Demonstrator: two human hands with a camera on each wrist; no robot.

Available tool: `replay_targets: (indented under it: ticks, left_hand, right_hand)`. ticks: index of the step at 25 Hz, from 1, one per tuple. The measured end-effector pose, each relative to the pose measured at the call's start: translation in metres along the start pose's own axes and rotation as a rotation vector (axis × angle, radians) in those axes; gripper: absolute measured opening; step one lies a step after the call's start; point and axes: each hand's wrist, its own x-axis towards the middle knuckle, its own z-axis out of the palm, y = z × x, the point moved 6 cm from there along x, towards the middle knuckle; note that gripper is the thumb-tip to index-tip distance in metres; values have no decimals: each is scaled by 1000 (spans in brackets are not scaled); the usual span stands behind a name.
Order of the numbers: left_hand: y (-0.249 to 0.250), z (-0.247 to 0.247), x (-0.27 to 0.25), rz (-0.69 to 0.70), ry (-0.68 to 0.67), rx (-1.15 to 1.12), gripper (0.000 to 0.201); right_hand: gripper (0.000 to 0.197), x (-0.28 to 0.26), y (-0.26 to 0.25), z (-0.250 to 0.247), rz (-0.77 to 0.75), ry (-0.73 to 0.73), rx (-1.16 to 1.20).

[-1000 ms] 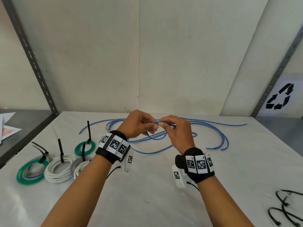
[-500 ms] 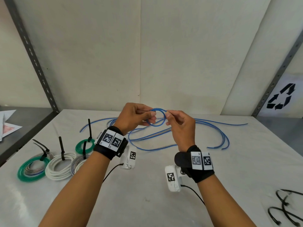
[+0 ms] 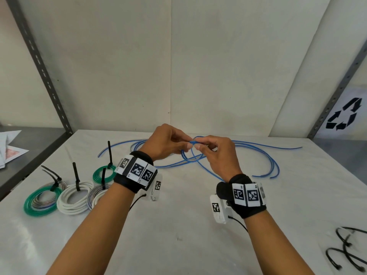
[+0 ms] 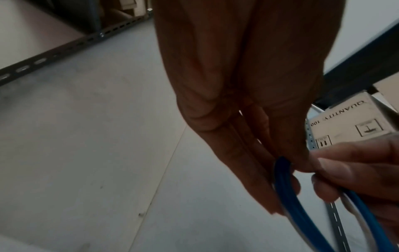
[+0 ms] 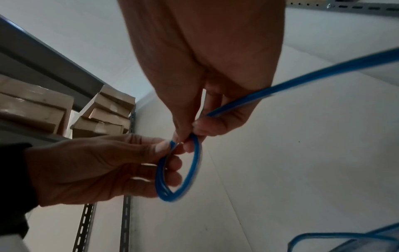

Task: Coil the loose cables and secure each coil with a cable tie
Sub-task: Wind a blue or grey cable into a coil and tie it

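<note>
While both hands point(image 3: 198, 149) pinch the blue cable point(image 5: 194, 163), fingers hide its end.

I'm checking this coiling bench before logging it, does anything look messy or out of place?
Nothing looks damaged. The blue cable sprawls loose across the table, only because both hands are still winding its first small loop; the finished coils sit tied.

Head view looking down from above, wrist views close, upward, sharing blue cable point(image 3: 198, 155)
</note>
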Motion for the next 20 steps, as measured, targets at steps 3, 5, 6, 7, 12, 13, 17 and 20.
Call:
replay_targets:
  ticks: [3,5,6,7,12,13,17,20]
  left_hand:
    - [3,6,-2,-12,-64,30,10]
    - [4,5,-3,-6,-55,14,10]
    - [3,2,-3,-2,-30,-15,11]
    - [2,-4,-3,1,16,-76,11]
    - [-6,-27,-7,38,307,-497,15]
    - [-7,-24,-7,33,332,-564,14]
    - [-7,-7,-2,23,388,-732,17]
    - [-8,5,1,28,388,-825,23]
  right_hand:
    - [13,0,-3,-1,-30,-65,-20]
    - [13,1,-4,-2,-24,-51,-3]
    - [13,1,-3,-5,-14,-17,10]
    - [13,1,-2,-11,-5,43,31]
    - [7,2,4,-31,47,309,264]
    - [8,1,3,-24,72,286,313]
    - [3,-3,-3,1,149,195,524]
    - [6,-4,-4,-1,160,276,626]
